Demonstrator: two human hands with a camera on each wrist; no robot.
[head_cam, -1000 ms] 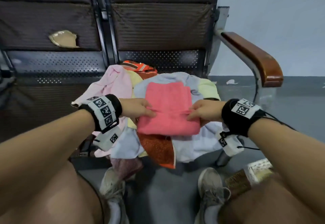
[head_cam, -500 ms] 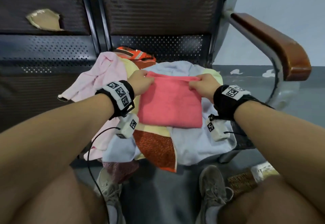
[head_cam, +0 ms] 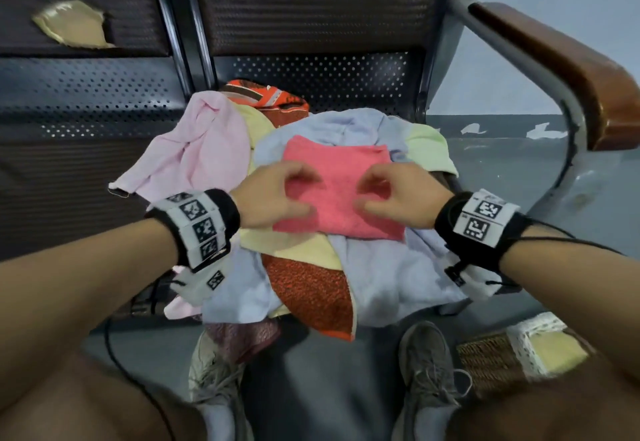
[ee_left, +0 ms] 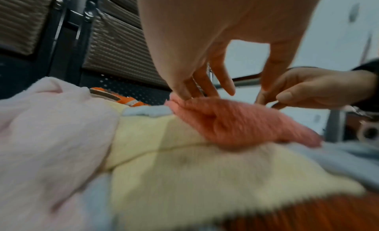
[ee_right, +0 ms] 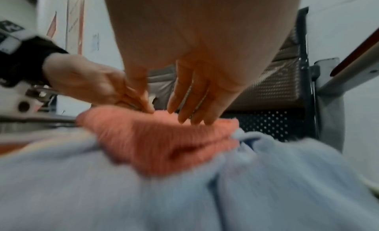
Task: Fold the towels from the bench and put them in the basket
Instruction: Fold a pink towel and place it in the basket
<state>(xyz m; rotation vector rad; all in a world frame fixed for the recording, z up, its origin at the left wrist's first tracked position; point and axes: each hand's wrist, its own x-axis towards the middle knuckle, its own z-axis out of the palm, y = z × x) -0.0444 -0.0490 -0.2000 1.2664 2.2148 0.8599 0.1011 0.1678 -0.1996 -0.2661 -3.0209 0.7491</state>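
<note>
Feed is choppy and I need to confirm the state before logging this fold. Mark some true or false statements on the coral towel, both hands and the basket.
1. The coral towel lies folded on top of the towel pile. True.
2. The left hand is lifting the pink towel. False: it is over the coral towel; the pale pink towel lies untouched.
3. The right hand is over the coral towel. True.
4. The coral towel is in the basket. False: the basket stands on the floor, the towel is on the bench.
</note>
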